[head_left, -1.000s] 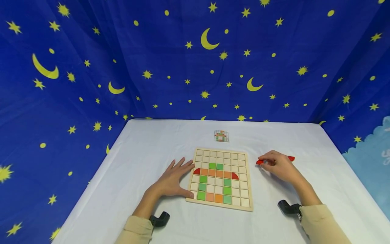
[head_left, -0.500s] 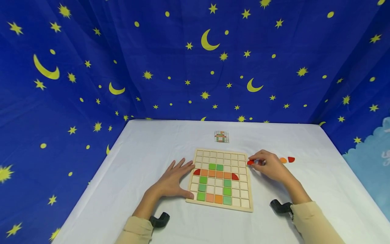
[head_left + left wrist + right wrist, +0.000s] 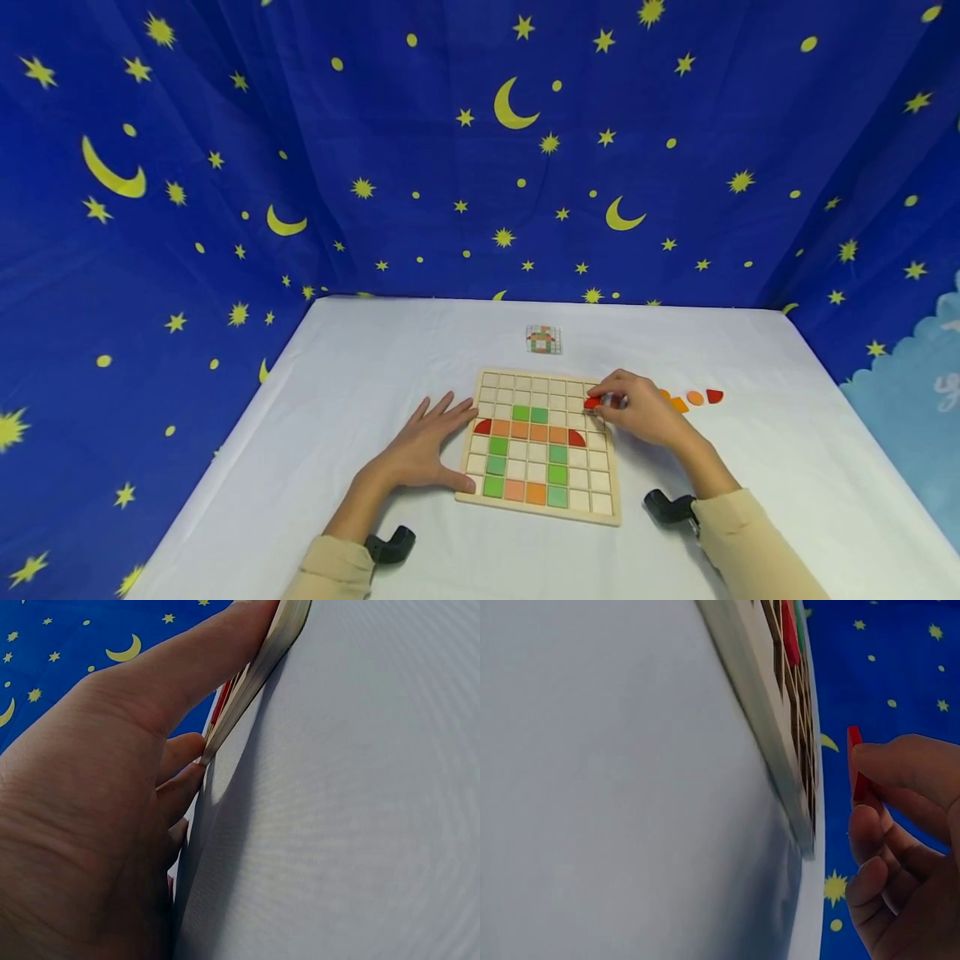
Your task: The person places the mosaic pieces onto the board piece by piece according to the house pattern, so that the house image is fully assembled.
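A wooden grid board (image 3: 596,502) lies on the white table, with green, orange and red pieces set in some of its cells. My left hand (image 3: 416,450) rests against the board's left edge, fingers spread, thumb at the lower left corner; in the left wrist view the thumb (image 3: 195,664) touches the board's rim. Between thumb and fingertips my right hand (image 3: 637,408) pinches a red piece (image 3: 856,761), held just over the upper right part of the board. That piece shows nearly edge-on in the right wrist view, apart from the board.
Right of the board lie several loose pieces: an orange square (image 3: 679,405), an orange round-edged piece (image 3: 695,398) and a red piece (image 3: 715,396). A small pattern card (image 3: 543,340) lies behind the board. Blue starry cloth (image 3: 420,125) hangs around the table.
My right hand has moved left with the red piece, from beside the board to over its upper right cells. Loose pieces behind that hand have come into view. The left hand stays put.
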A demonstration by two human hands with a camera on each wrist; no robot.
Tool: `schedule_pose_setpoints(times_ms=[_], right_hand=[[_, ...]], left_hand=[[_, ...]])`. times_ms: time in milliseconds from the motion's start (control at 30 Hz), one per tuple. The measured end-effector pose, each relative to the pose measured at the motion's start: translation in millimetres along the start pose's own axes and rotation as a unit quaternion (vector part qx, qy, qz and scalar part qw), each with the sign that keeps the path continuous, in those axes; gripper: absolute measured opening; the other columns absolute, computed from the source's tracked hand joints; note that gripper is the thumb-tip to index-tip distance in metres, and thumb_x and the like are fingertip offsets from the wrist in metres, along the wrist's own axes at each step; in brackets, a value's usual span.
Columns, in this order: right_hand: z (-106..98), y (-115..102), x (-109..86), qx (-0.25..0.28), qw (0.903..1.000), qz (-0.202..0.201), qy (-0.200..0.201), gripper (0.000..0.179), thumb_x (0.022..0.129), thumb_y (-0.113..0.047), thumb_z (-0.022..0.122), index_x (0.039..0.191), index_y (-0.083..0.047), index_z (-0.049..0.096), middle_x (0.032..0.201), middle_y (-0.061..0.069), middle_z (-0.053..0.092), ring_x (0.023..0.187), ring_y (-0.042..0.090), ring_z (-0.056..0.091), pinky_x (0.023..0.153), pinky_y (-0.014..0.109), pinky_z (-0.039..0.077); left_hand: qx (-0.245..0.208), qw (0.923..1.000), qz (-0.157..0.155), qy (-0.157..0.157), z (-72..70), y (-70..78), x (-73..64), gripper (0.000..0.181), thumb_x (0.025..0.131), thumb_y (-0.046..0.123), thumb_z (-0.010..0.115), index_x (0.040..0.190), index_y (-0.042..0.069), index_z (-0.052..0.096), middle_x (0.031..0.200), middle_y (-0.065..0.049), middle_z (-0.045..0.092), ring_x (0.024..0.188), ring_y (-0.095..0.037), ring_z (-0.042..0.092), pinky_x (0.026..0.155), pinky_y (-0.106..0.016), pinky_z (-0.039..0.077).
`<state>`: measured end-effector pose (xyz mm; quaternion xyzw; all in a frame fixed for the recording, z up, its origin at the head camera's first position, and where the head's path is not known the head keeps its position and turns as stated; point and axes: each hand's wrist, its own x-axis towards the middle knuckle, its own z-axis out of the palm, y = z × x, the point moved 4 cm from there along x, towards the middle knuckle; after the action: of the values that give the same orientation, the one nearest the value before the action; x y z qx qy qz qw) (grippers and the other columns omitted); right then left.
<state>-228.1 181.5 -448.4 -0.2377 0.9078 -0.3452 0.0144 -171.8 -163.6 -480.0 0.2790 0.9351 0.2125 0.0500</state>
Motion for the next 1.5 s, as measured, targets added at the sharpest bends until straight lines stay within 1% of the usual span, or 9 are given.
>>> schedule_pose_setpoints(times_ms=[233, 367, 500, 667, 900, 1067, 1300, 1500], right_hand=[[7.3, -10.1, 6.0, 0.001, 0.9997, -0.002, -0.023, 0.023, 0.085, -0.014, 0.072, 0.107, -0.012, 0.074, 0.101, -0.004, 0.061, 0.077, 0.014, 0.053, 0.060, 0.028, 0.048], [11.1, -13.2, 10.0, 0.007, 0.9996, 0.000, -0.027, 0.023, 0.085, -0.014, 0.073, 0.107, -0.013, 0.074, 0.099, -0.005, 0.061, 0.077, 0.014, 0.053, 0.061, 0.028, 0.048], [14.1, -19.1, 14.5, 0.015, 0.9994, -0.005, -0.031, 0.023, 0.084, -0.014, 0.073, 0.107, -0.012, 0.074, 0.099, -0.005, 0.061, 0.078, 0.015, 0.054, 0.062, 0.030, 0.049], [17.9, -28.0, 19.2, 0.016, 0.9988, -0.024, -0.039, 0.023, 0.084, -0.014, 0.073, 0.107, -0.011, 0.074, 0.099, -0.005, 0.062, 0.078, 0.016, 0.054, 0.063, 0.030, 0.048], [24.6, -37.5, 24.4, 0.019, 0.9968, -0.060, -0.048, 0.022, 0.085, -0.013, 0.072, 0.107, -0.009, 0.073, 0.100, -0.003, 0.062, 0.075, 0.011, 0.055, 0.063, 0.028, 0.049], [30.2, -40.7, 28.2, 0.019, 0.9954, -0.078, -0.051, 0.021, 0.086, -0.013, 0.072, 0.107, -0.010, 0.074, 0.099, -0.005, 0.062, 0.074, 0.011, 0.054, 0.063, 0.028, 0.049], [39.2, -48.2, 33.9, 0.015, 0.9943, -0.087, -0.059, 0.023, 0.085, -0.013, 0.072, 0.108, -0.010, 0.073, 0.099, -0.003, 0.062, 0.074, 0.010, 0.054, 0.064, 0.028, 0.050], [51.6, -56.8, 39.3, 0.010, 0.9937, -0.088, -0.069, 0.022, 0.086, -0.015, 0.072, 0.108, -0.013, 0.074, 0.099, -0.007, 0.061, 0.079, 0.009, 0.055, 0.069, 0.028, 0.050]], left_hand=[[-0.001, 0.9999, -0.009, -0.005, 2.8, 0.3, 0.1, 0.116, 0.058, 0.083, 0.066, 0.151, 0.022, 0.033, 0.157, 0.010, 0.020, 0.145, -0.020, 0.006, 0.116, -0.046, 0.000], [0.002, 1.0000, -0.006, -0.004, 2.0, 0.2, -0.5, 0.116, 0.058, 0.081, 0.067, 0.151, 0.021, 0.033, 0.157, 0.009, 0.020, 0.145, -0.021, 0.006, 0.116, -0.046, 0.001], [0.001, 1.0000, -0.004, -0.002, 1.2, 0.1, -0.8, 0.115, 0.059, 0.080, 0.068, 0.151, 0.021, 0.034, 0.157, 0.008, 0.022, 0.145, -0.022, 0.007, 0.116, -0.048, 0.002], [0.000, 1.0000, -0.002, 0.004, -0.3, 0.3, -1.2, 0.114, 0.059, 0.081, 0.068, 0.151, 0.022, 0.034, 0.157, 0.007, 0.022, 0.145, -0.023, 0.008, 0.116, -0.047, 0.002], [0.002, 0.9999, 0.008, 0.009, 0.2, -1.7, -2.2, 0.115, 0.059, 0.081, 0.067, 0.151, 0.020, 0.033, 0.157, 0.005, 0.022, 0.145, -0.024, 0.008, 0.116, -0.049, 0.002], [0.002, 1.0000, 0.003, 0.006, 1.3, -2.8, -2.0, 0.116, 0.058, 0.081, 0.068, 0.151, 0.022, 0.033, 0.158, 0.007, 0.022, 0.145, -0.023, 0.007, 0.116, -0.048, 0.001], [0.000, 1.0000, -0.006, 0.000, 2.7, -4.3, -1.8, 0.116, 0.058, 0.081, 0.068, 0.152, 0.022, 0.032, 0.158, 0.007, 0.021, 0.145, -0.021, 0.005, 0.116, -0.046, -0.001], [0.003, 1.0000, -0.003, -0.003, 2.3, -2.5, -0.1, 0.116, 0.058, 0.081, 0.067, 0.152, 0.023, 0.032, 0.158, 0.008, 0.021, 0.145, -0.021, 0.006, 0.116, -0.046, 0.000]])
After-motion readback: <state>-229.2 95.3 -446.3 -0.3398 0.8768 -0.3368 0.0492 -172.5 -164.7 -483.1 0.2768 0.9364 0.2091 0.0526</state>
